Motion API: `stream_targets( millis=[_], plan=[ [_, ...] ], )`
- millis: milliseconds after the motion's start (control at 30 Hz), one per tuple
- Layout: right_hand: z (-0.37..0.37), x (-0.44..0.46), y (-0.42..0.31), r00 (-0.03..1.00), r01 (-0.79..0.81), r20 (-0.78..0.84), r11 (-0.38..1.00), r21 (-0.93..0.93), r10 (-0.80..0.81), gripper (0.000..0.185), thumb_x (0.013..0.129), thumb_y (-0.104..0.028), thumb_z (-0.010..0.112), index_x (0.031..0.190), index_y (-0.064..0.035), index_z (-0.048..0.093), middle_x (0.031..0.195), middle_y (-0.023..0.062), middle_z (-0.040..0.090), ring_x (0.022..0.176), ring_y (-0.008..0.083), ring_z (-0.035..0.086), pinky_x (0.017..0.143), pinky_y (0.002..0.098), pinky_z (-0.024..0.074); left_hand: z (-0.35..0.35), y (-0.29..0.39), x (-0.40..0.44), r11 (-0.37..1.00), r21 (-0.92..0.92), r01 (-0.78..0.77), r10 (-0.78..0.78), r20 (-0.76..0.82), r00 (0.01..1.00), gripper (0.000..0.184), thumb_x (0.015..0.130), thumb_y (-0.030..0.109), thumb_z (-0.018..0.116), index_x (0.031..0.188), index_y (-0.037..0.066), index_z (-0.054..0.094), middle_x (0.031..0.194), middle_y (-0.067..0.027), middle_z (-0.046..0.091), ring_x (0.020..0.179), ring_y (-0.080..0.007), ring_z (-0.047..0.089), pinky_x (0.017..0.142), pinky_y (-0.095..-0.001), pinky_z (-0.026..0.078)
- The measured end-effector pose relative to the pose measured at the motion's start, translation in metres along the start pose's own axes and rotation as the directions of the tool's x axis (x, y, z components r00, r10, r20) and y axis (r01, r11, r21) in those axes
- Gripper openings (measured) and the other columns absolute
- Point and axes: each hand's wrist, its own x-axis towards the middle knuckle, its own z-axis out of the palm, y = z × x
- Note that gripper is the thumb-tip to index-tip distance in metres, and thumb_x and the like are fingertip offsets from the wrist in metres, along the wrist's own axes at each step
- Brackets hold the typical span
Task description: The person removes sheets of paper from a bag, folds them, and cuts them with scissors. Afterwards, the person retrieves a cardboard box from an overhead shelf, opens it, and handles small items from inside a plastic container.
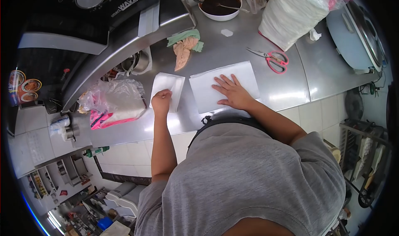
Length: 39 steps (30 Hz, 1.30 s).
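On the steel counter lie two stacks of white sheets. The larger white stack [203, 92] is in the middle, and my right hand [233, 92] rests flat on it with fingers spread. To its left is a narrower white stack [176, 86]. My left hand [162, 101] is over this narrow stack with its fingers curled together; what they hold, if anything, is hidden. Pink-handled scissors [276, 62] lie partly open to the right of the larger stack.
A plastic bag of white items [120, 98] sits at the left. Behind are crumpled cloths [185, 46], a bowl of dark sauce [220, 14] with a spoon, and a tall white pack [293, 13]. A lidded appliance [349, 36] stands far right, a microwave [62, 44] upper left.
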Motion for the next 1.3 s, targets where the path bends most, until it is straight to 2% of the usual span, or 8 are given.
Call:
stream_targets(
  millis=[400, 567, 667, 833, 967, 1067, 1233, 1300],
  plan=[
    [-0.002, 0.000, -0.001, 1.000, -0.011, -0.001, 0.999, 0.040, 0.011, 0.065, 0.083, -0.043, 0.064, 0.138, -0.0127, 0.044, 0.149, 0.0120, 0.033, 0.141, 0.0312, 0.023, 0.113, 0.0536, 0.0153, -0.002, -0.019, 0.007, 0.983, -0.093, 0.156, -0.157, -0.008, 0.988, 0.017, 0.089, 0.013, 0.061, 0.097, -0.001, 0.066, 0.091, -0.0052, 0.068, 0.079, -0.0103, 0.059, 0.072, -0.0240, 0.046],
    [-0.028, 0.015, -0.024, 0.967, 0.009, -0.241, 0.938, 0.346, 0.080, 0.077, 0.080, -0.036, 0.072, 0.143, -0.0100, 0.035, 0.151, 0.0167, 0.027, 0.142, 0.0339, 0.019, 0.114, 0.0503, 0.0143, -0.035, 0.071, -0.018, 0.569, -0.775, 0.276, -0.255, 0.153, 0.955, 0.028, 0.096, 0.020, 0.050, 0.116, 0.000, 0.056, 0.102, -0.0072, 0.065, 0.088, -0.0163, 0.062, 0.079, -0.0312, 0.050],
    [-0.052, 0.036, -0.041, 0.929, -0.101, -0.091, 0.483, 0.870, 0.359, 0.091, 0.078, -0.031, 0.075, 0.148, -0.0099, 0.021, 0.154, 0.0156, 0.022, 0.143, 0.0312, 0.019, 0.114, 0.0468, 0.0152, -0.060, 0.117, -0.038, 0.201, -0.882, 0.427, -0.113, 0.413, 0.904, 0.033, 0.097, 0.020, 0.047, 0.121, -0.001, 0.053, 0.111, -0.0123, 0.063, 0.095, -0.0238, 0.064, 0.084, -0.0376, 0.052],
    [-0.039, 0.058, -0.034, 0.935, -0.200, 0.214, -0.079, 0.977, 0.281, 0.093, 0.080, -0.022, 0.074, 0.148, -0.0038, 0.015, 0.151, 0.0193, 0.024, 0.141, 0.0296, 0.022, 0.113, 0.0409, 0.0210, -0.071, 0.155, -0.059, -0.210, -0.705, 0.677, 0.257, 0.629, 0.734, 0.036, 0.094, 0.013, 0.046, 0.125, -0.006, 0.049, 0.118, -0.0210, 0.060, 0.103, -0.0310, 0.063, 0.088, -0.0455, 0.054],
    [-0.050, 0.060, -0.042, 0.956, -0.259, 0.292, -0.514, 0.818, -0.017, 0.078, 0.080, -0.015, 0.072, 0.144, -0.0052, 0.027, 0.136, 0.0153, 0.047, 0.127, 0.0248, 0.045, 0.107, 0.0384, 0.0318, -0.060, 0.158, -0.065, -0.186, -0.706, 0.683, 0.273, 0.631, 0.726, 0.036, 0.096, 0.015, 0.045, 0.125, -0.006, 0.049, 0.119, -0.0204, 0.060, 0.105, -0.0297, 0.062, 0.091, -0.0423, 0.052],
    [-0.058, 0.043, -0.020, 0.925, -0.178, 0.301, -0.437, 0.882, 0.232, 0.062, 0.080, -0.009, 0.070, 0.135, -0.0058, 0.042, 0.116, 0.0097, 0.060, 0.106, 0.0196, 0.059, 0.095, 0.0348, 0.0439, -0.042, 0.148, -0.061, 0.073, -0.839, 0.539, -0.071, 0.535, 0.842, 0.033, 0.098, 0.020, 0.044, 0.119, -0.003, 0.055, 0.112, -0.0158, 0.064, 0.100, -0.0245, 0.063, 0.090, -0.0379, 0.050],
    [-0.061, -0.008, 0.041, 0.746, -0.343, 0.126, 0.216, 0.914, 0.654, 0.047, 0.076, 0.000, 0.066, 0.120, -0.0008, 0.053, 0.093, 0.0092, 0.067, 0.079, 0.0189, 0.065, 0.073, 0.0291, 0.0518, 0.028, 0.061, -0.058, 0.776, -0.581, 0.244, -0.207, 0.131, 0.969, 0.013, 0.098, 0.016, 0.048, 0.096, 0.006, 0.055, 0.079, 0.0053, 0.050, 0.066, -0.0036, 0.042, 0.058, -0.0202, 0.037],
    [-0.042, -0.022, 0.060, 0.709, -0.449, 0.041, 0.406, 0.796, 0.704, 0.045, 0.076, 0.000, 0.065, 0.120, -0.0003, 0.053, 0.087, 0.0096, 0.067, 0.075, 0.0189, 0.064, 0.070, 0.0299, 0.0515, 0.060, 0.024, -0.051, 0.933, -0.339, 0.124, -0.110, 0.060, 0.992, 0.018, 0.098, 0.018, 0.047, 0.092, 0.002, 0.056, 0.075, -0.0026, 0.055, 0.065, -0.0109, 0.048, 0.060, -0.0280, 0.042]
  ],
)
